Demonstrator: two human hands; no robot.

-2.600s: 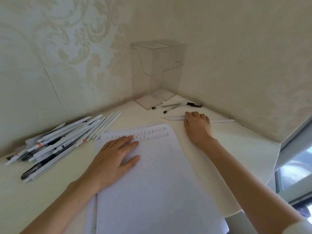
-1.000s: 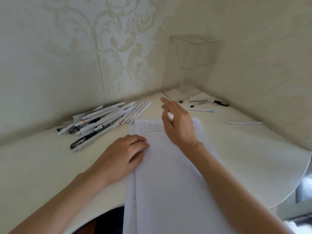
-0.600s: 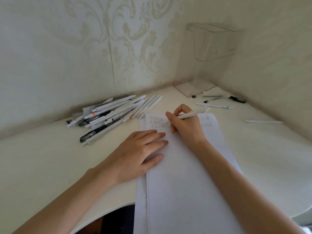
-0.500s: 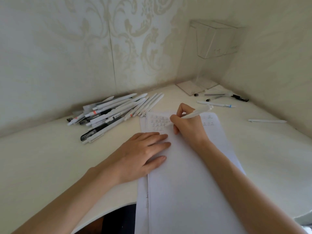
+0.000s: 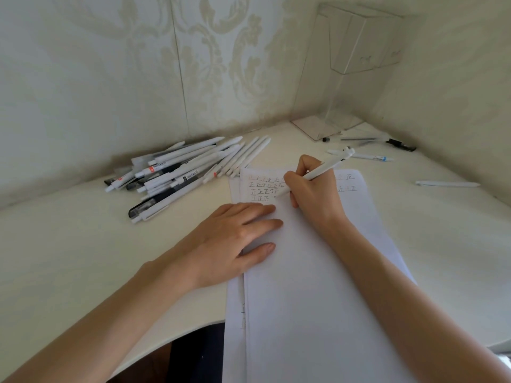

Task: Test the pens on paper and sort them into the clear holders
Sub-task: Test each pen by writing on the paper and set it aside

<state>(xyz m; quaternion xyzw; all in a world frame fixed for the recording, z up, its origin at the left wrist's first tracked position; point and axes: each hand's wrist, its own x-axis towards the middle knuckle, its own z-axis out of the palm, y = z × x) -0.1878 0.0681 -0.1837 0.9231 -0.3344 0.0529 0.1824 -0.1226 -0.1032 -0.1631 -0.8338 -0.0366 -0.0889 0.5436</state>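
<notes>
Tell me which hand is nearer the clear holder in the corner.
Right. The right hand, gripping a pen, is below-left of the clear holder; the left hand lies flat on the paper, farther back.

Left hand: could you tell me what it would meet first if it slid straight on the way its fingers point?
Most likely the right hand, holding a pen just beyond the fingertips of the left hand, though depth is unclear.

One view: head cam, wide-angle. Sits above the desk's (image 5: 69,244) near edge, faces forward and down into the far corner where left wall (image 5: 83,78) meets right wall (image 5: 456,78). Close range: left hand (image 5: 232,239) and right hand (image 5: 312,189) land mid-frame, paper (image 5: 304,313) runs up the centre. Lens bends the near edge.
</notes>
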